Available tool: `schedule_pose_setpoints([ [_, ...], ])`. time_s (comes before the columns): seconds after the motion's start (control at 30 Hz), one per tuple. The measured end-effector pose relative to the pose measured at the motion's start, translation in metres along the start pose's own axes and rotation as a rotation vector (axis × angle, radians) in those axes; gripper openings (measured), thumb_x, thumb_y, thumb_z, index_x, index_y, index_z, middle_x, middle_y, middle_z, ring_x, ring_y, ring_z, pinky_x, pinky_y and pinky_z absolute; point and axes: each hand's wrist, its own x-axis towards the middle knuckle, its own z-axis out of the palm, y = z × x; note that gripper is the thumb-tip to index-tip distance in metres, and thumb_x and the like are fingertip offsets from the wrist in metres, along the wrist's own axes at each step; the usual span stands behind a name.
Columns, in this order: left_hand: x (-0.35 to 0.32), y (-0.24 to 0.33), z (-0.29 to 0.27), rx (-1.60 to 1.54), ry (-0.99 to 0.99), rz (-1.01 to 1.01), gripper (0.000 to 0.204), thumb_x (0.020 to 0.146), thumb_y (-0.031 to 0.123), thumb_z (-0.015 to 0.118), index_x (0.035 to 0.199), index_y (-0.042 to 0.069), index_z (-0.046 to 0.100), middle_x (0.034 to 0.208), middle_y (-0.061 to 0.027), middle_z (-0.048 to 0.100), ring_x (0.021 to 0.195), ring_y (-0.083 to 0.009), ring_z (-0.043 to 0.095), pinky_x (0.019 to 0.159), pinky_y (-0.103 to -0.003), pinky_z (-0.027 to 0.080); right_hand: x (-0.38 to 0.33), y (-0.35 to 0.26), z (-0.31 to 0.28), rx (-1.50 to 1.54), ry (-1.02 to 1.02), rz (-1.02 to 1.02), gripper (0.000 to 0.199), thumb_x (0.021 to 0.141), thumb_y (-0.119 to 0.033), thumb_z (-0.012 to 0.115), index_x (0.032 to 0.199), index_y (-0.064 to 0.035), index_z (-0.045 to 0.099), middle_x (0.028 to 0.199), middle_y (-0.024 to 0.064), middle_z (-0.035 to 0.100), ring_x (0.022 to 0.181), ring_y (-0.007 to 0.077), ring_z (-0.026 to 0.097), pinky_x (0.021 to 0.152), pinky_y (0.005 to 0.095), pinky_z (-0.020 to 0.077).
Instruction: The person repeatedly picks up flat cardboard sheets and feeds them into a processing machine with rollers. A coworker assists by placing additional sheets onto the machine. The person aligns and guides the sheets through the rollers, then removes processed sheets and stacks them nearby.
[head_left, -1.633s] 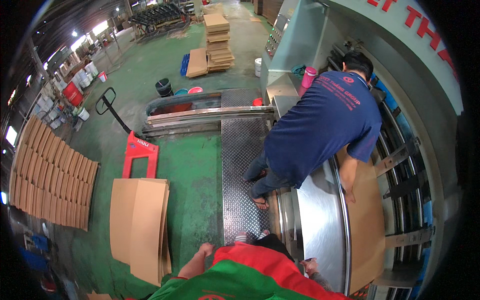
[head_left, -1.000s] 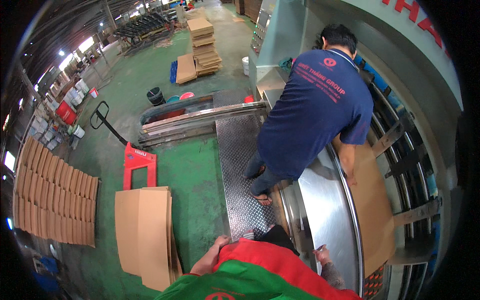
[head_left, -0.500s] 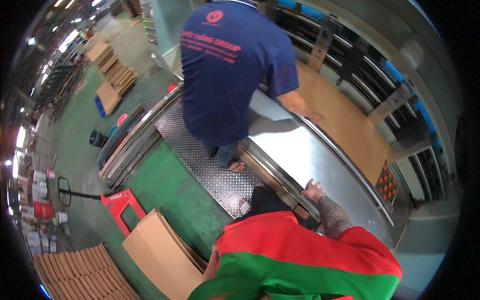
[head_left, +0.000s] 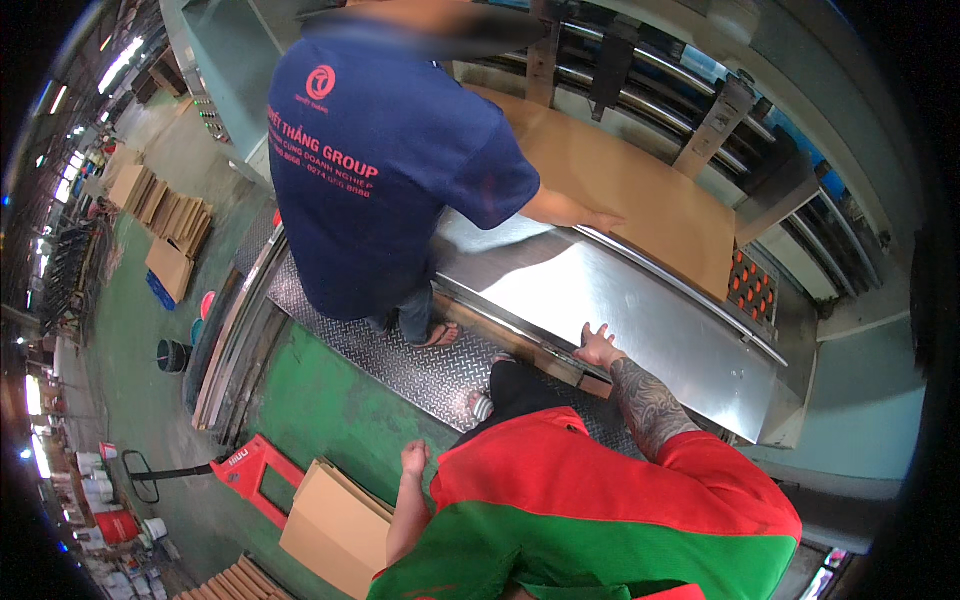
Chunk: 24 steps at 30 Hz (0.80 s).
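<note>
Fingers spread, the right hand (head_left: 598, 347) presses the near edge of the steel feed table (head_left: 640, 310); the left hand (head_left: 414, 458) hangs loosely curled, empty, above stacked cardboard sheets (head_left: 335, 525). A co-worker (head_left: 385, 170) steadies cardboard (head_left: 640, 190) at the far edge.

1. A shiny steel machine table (head_left: 640, 300) slopes just ahead of the right hand (head_left: 598, 348), whose spread fingers rest on its near edge.
2. A large brown cardboard sheet (head_left: 640, 190) lies flat on the table's far side, well beyond the right hand.
3. A diamond-plate metal step (head_left: 400, 365) runs along the table's foot, between the two hands.
4. The green floor (head_left: 310, 400) spreads ahead of the left hand (head_left: 414, 458); a stack of cardboard sheets (head_left: 335, 525) sits on it just left of that hand, beside a red pallet jack (head_left: 250, 470).
</note>
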Motion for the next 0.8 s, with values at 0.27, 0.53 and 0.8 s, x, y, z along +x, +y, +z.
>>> schedule_pose_setpoints([
  [0.27, 0.012, -0.02, 0.011, -0.029, -0.124, 0.144, 0.032, 0.1, 0.03, 0.066, 0.101, -0.002, 0.072, 0.082, -0.0034, 0.071, 0.069, -0.0113, 0.06, 0.064, -0.03, 0.05, -0.007, -0.006, 0.005, 0.067, 0.015, -0.001, 0.117, 0.081, -0.046, 0.068, 0.165, 0.0043, 0.004, 0.155, 0.0566, 0.006, 0.148, 0.0681, -0.015, 0.123, 0.069, 0.0024],
  [0.53, -0.012, -0.063, 0.004, -0.234, -0.179, 0.137, 0.036, 0.1, 0.03, 0.068, 0.11, -0.003, 0.074, 0.096, -0.0087, 0.076, 0.087, -0.0174, 0.069, 0.079, -0.035, 0.057, -0.02, -0.017, 0.007, 0.019, 0.085, -0.004, 0.114, 0.083, -0.048, 0.066, 0.165, 0.0055, 0.006, 0.156, 0.0527, 0.017, 0.154, 0.06, -0.012, 0.123, 0.0708, -0.0021],
  [0.8, -0.019, -0.071, 0.001, -0.047, -0.045, 0.044, 0.04, 0.098, 0.031, 0.07, 0.116, -0.004, 0.073, 0.105, -0.0117, 0.077, 0.094, -0.0201, 0.07, 0.085, -0.038, 0.058, -0.016, -0.015, 0.0, 0.018, 0.058, 0.013, 0.114, 0.084, -0.047, 0.065, 0.166, 0.0024, 0.003, 0.159, 0.052, 0.004, 0.153, 0.0613, -0.01, 0.123, 0.0692, -0.0006],
])
